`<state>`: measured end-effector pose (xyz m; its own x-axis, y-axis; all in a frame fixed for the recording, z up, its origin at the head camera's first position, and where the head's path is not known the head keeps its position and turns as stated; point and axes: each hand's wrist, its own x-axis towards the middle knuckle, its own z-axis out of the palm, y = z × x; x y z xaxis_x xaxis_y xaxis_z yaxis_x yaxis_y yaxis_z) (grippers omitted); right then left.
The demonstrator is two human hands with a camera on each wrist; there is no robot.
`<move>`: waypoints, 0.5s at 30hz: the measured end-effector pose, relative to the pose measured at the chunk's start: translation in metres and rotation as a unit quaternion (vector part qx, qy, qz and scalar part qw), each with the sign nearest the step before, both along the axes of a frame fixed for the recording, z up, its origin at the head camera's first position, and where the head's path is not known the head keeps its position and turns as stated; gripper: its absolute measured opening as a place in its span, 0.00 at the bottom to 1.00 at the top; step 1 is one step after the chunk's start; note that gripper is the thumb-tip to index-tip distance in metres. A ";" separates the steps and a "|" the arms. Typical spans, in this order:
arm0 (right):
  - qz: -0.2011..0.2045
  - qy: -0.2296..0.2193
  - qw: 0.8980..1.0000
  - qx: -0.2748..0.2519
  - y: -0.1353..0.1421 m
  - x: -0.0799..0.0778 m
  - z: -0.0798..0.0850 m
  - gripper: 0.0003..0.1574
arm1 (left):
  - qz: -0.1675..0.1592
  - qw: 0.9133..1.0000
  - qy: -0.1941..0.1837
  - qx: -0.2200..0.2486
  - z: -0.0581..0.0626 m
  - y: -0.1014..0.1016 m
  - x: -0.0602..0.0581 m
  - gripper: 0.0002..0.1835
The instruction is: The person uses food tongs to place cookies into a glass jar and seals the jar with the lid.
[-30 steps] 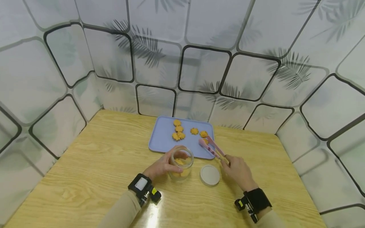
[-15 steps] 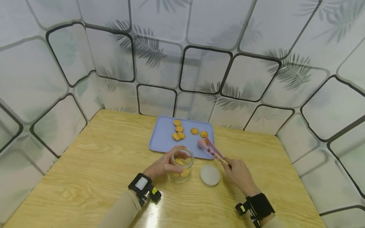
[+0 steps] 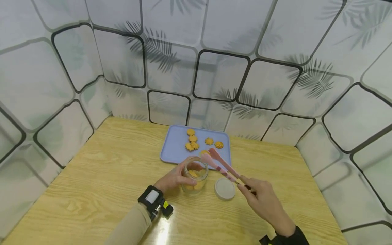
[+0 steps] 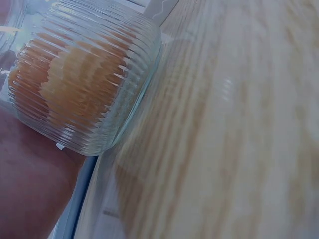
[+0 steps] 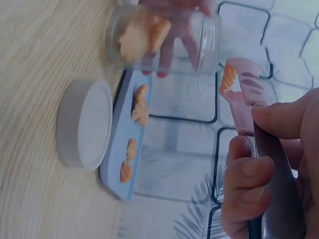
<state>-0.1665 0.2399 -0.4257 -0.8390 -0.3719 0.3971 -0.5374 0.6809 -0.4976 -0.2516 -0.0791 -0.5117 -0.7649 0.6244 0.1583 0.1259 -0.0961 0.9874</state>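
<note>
My left hand (image 3: 176, 177) grips a clear glass jar (image 3: 190, 188) that stands upright and uncapped on the table, with several cookies (image 4: 79, 82) inside. In my right hand (image 3: 264, 200) is a pair of tongs (image 3: 226, 170) with pink tips. Between those tips a cookie (image 5: 229, 78) is pinched, held up beside the jar's mouth. Behind the jar, the blue tray (image 3: 174, 153) bears several flower-shaped cookies (image 3: 193, 139). A round white lid (image 3: 225, 189) lies on the table between the jar and my right hand.
The wooden table (image 3: 101, 183) reaches back to a patterned curtain (image 3: 171, 68) that encloses it at the back and both sides. The lid sits just under the tongs, and the tray's near edge is close behind the jar.
The tongs have lifted a cookie off the tray's right part and moved left and nearer, towards the jar. My right hand has come nearer; the left hand and jar have stayed put.
</note>
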 end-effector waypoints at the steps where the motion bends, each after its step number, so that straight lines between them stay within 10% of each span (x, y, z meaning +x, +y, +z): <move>1: 0.009 0.001 1.000 -0.002 -0.002 0.003 0.001 0.18 | -0.001 1.000 0.001 -0.001 -0.001 -0.001 0.000 0.45; 15: 0.031 -0.001 0.999 0.017 -0.013 0.015 0.004 0.18 | 0.003 1.000 -0.022 -0.011 -0.002 -0.003 -0.001 0.47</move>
<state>-0.1511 0.2268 -0.4219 -0.8153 -0.4355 0.3815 -0.5772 0.6630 -0.4767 -0.2529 -0.0822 -0.5133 -0.7744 0.6230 0.1107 0.0829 -0.0736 0.9938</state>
